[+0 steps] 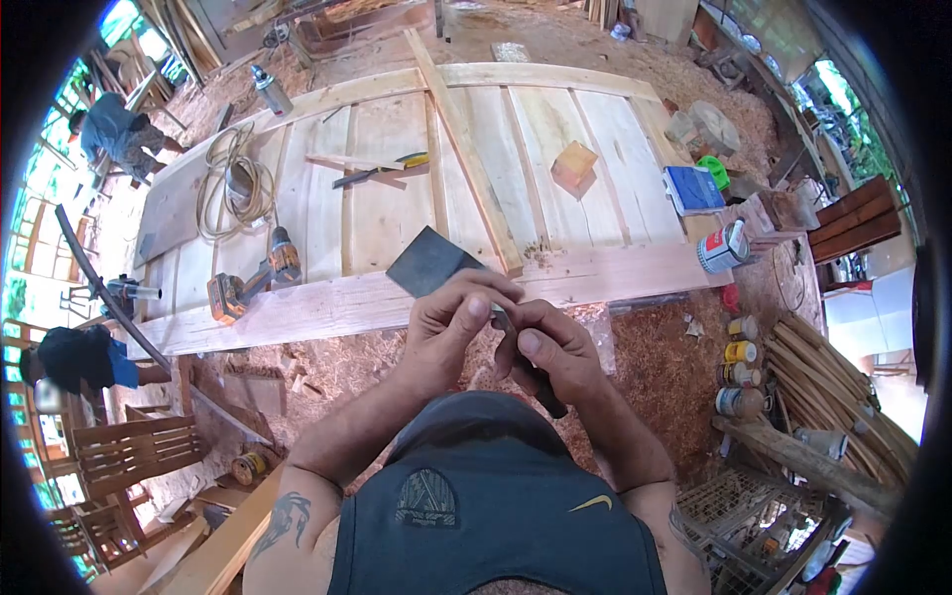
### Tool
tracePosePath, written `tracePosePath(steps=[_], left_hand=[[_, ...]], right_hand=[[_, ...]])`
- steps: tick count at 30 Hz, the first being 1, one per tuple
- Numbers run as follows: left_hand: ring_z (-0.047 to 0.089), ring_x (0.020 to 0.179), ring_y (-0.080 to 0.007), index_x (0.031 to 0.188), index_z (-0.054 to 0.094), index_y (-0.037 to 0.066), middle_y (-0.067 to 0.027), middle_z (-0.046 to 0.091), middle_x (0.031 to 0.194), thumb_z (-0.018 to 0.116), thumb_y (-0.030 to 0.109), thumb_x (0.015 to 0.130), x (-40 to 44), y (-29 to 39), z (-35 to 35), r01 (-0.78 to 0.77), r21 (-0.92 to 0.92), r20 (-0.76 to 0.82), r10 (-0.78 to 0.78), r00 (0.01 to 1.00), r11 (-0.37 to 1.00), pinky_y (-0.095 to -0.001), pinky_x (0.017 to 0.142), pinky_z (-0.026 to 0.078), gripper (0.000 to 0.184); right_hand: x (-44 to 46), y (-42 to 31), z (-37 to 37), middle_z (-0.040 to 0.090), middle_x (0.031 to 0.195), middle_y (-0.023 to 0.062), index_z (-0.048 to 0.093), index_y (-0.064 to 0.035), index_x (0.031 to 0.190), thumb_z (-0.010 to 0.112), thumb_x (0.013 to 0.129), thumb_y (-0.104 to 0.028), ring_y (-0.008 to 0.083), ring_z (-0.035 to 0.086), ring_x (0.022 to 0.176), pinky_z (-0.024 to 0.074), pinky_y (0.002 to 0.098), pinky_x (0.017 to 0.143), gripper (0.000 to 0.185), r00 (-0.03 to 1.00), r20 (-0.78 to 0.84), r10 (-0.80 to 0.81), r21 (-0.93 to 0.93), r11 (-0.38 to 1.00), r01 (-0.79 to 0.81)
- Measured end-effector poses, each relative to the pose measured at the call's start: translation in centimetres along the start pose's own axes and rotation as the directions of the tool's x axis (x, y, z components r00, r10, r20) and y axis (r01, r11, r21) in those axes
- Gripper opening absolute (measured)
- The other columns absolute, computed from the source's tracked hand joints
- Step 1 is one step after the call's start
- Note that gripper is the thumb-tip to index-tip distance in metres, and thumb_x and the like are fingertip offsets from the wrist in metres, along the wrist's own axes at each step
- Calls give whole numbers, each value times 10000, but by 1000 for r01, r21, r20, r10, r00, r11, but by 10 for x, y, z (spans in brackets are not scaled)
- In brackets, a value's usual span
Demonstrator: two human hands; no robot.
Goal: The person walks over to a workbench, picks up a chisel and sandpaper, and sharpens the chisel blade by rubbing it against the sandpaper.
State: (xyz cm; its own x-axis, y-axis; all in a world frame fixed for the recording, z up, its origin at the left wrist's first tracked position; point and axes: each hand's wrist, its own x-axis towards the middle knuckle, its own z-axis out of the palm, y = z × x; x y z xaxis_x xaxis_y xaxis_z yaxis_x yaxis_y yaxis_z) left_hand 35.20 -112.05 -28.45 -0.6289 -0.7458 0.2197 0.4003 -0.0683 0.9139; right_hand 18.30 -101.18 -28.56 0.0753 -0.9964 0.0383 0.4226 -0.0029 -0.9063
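Together, my two hands meet just ahead of my chest, above the shaving-strewn floor and near the close edge of the plank panel. My elbows are bent out to the sides, the left forearm slanting up and inward, the right forearm leaning in to match it. My right hand is closed on a dark strip, thumb lying along the top, fingers bent around its upper part. My left hand curls toward the same upper end, thumb raised and fingertips bent over; I cannot tell whether it pinches the strip or only rests against it. What I hold is narrow and nearly black, slanting from between my hands down and to the right, its lower end poking out below my right palm. A small pale patch shows up by my left thumb, and I cannot make out whether it belongs to the strip. Most of the upper length is covered by my fingers, so its full outline stays uncertain. Beyond my left hand a flat, dark, square-cornered sheet lies over the panel's edge, one side of it hidden behind my knuckles.
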Motion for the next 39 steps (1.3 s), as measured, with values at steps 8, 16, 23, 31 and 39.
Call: tracePosePath(steps=[8,16,23,31,39], left_hand=[[653,901,-155,973,608,12,-133,690,1035,568,200,1122,16,-20,-1,-314,520,-202,472,858,794,-290,817,525,244],[653,840,-152,984,585,18,-152,691,1014,544,194,1127,23,-25,-3,-392,637,-122,589,799,664,-287,746,533,231],[663,835,-170,987,585,20,-157,697,1003,531,194,1129,24,-23,-3,-400,660,-104,605,789,636,-309,731,543,231],[694,854,-232,992,606,17,-181,712,993,553,164,1104,21,-18,-7,-428,744,-18,656,754,513,-338,747,554,192],[708,805,-289,959,629,25,-154,738,936,706,12,948,25,-13,-18,-460,793,28,731,681,398,-366,702,550,79]], right_hand=[[6,0,23,705,912,92,454,-78,1590,460,1106,-38,64,562,611,473,226,569,486,988,-87,-130,-210,972,110],[10,5,23,673,916,74,487,-85,1588,463,1094,-2,69,574,649,483,219,586,501,982,-64,-180,-235,959,160],[10,4,23,672,913,77,500,-75,1579,458,1088,13,69,561,634,479,220,569,501,983,-66,-173,-224,962,155],[10,1,26,679,909,82,503,-79,1578,477,1089,2,74,575,631,494,225,573,496,982,-90,-169,-227,963,145],[8,5,25,687,891,74,509,-84,1574,470,1101,-24,74,576,613,499,235,561,479,985,-68,-157,-277,952,133]])
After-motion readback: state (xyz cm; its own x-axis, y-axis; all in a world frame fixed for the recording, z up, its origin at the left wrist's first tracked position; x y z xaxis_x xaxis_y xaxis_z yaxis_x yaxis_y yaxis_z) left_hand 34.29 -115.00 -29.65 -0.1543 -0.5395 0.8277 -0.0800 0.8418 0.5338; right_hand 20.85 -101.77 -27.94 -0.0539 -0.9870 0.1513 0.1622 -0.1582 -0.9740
